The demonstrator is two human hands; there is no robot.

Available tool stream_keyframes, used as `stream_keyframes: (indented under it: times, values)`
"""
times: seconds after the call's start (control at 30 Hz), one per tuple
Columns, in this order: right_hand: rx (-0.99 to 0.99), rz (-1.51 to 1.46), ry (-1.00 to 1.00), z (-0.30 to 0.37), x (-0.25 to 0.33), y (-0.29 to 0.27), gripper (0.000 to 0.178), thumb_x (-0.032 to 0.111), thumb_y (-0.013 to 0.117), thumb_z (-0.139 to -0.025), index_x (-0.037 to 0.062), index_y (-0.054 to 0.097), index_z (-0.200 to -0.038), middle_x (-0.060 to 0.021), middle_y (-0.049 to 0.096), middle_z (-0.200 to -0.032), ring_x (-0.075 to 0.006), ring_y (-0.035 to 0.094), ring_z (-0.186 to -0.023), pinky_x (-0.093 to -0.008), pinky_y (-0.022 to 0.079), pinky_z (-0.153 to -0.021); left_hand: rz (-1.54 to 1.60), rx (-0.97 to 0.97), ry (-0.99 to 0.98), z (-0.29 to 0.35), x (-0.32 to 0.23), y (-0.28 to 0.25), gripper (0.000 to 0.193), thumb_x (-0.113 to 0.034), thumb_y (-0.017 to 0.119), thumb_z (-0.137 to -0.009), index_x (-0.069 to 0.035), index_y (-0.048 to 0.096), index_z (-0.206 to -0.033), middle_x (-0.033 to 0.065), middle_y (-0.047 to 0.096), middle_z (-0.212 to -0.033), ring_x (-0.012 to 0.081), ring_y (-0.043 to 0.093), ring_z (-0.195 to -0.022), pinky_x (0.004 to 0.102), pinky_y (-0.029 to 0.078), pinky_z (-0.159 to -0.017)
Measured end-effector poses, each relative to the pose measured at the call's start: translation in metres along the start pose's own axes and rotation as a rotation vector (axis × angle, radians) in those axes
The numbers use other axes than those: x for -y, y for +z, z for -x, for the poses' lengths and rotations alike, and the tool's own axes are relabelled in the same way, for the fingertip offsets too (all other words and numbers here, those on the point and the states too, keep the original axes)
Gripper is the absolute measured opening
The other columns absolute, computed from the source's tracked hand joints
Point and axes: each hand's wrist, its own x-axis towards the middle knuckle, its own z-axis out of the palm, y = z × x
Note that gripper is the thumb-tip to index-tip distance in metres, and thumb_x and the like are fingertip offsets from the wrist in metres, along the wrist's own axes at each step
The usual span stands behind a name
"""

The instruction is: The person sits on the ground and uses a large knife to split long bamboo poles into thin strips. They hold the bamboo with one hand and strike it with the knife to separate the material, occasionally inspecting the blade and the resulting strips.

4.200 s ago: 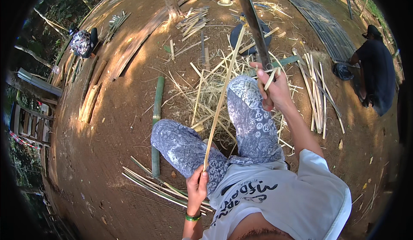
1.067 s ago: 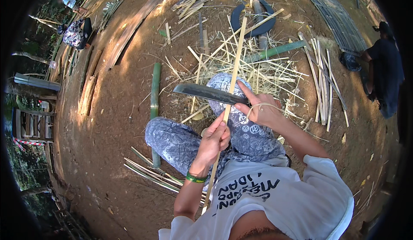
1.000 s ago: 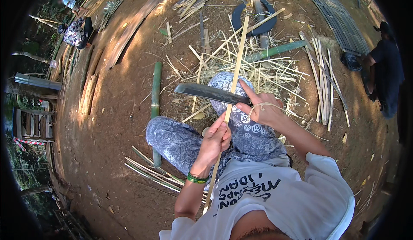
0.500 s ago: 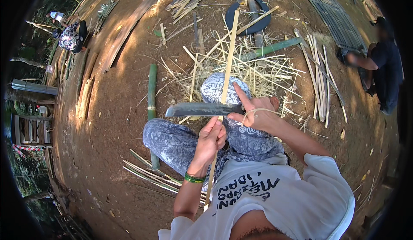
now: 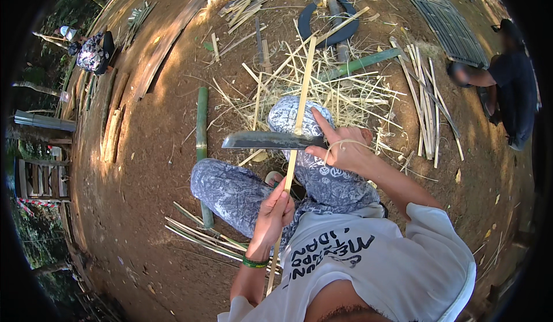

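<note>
A long pale bamboo strip [image 5: 305, 85] runs lengthwise over my right knee, slanting down past my left hip. My left hand [image 5: 275, 211] pinches its lower part between thumb and fingers. Across it lies a machete [image 5: 253, 140], its dark blade pointing left and crossing on top of the strip. My right hand [image 5: 348, 149] grips the machete; most of the handle is hidden in the palm. The right index finger stretches forward along the knee beside the strip, with the thumb by the blade's base. A thin pale loop hangs across the back of that hand.
Shavings and thin bamboo slivers [image 5: 357, 100] litter the ground ahead. A green bamboo pole [image 5: 201, 126] lies left, split strips [image 5: 423, 103] right, more strips [image 5: 199, 232] near my left knee. A black tyre-like ring [image 5: 343, 34] lies ahead. Another person [image 5: 510, 85] sits far right.
My left hand has drawn the strip back toward my body, so its far end now sits lower. The machete and my right hand have shifted only slightly.
</note>
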Motion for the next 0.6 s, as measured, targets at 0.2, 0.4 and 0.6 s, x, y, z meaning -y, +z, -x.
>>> stream_keyframes:
  times: [0.2,0.4,0.6]
  values:
    - [-0.047,0.012,-0.016,0.005,0.000,0.004,0.102,0.078,0.053,-0.083,0.0142,0.026,-0.158,-0.0148,0.057,-0.051,-0.0355,0.060,-0.045,-0.0516,0.041,-0.043,0.011,-0.018,0.004,0.017,0.012,-0.009,0.046,-0.017,0.040,-0.109,-0.016,0.035,-0.155,-0.0060,0.036,-0.071,0.0033,0.031,-0.055,0.0183,0.027,-0.047]
    - [-0.076,0.049,0.001,0.007,0.000,0.006,0.104,0.078,0.056,-0.081,0.0170,0.024,-0.158,-0.0130,0.055,-0.048,-0.0331,0.057,-0.042,-0.0524,0.037,-0.043,0.008,-0.043,-0.008,0.033,0.017,-0.012,0.046,-0.013,0.039,-0.109,-0.016,0.036,-0.155,-0.0056,0.036,-0.070,0.0037,0.031,-0.055,0.0186,0.028,-0.048]
    - [-0.034,0.035,0.021,0.011,-0.001,0.008,0.103,0.076,0.057,-0.081,0.0172,0.023,-0.159,-0.0133,0.056,-0.049,-0.0344,0.059,-0.044,-0.0524,0.037,-0.044,0.001,-0.046,-0.021,0.052,0.023,-0.018,0.045,-0.013,0.042,-0.108,-0.016,0.041,-0.153,-0.0056,0.035,-0.070,0.0041,0.031,-0.056,0.0191,0.026,-0.047]
